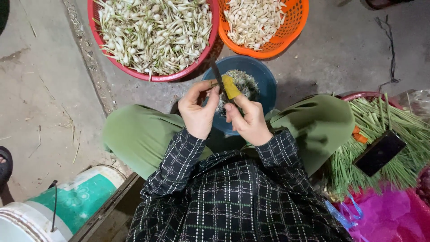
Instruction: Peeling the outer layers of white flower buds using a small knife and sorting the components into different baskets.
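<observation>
Over the blue bowl (264,80), left hand (197,112) pinches a bulb, right hand (248,121) grips a knife (217,74); red basket (152,77) mostly untrimmed, orange basket (291,31) part-filled.

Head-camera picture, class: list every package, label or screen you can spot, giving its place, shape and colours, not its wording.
Phone: flat black rectangle, screen dark, lying on green stalks at the right.
Bucket: white, round, with a green label band, lower left.
Plastic bag: crumpled, bright pink, lower right.
</observation>
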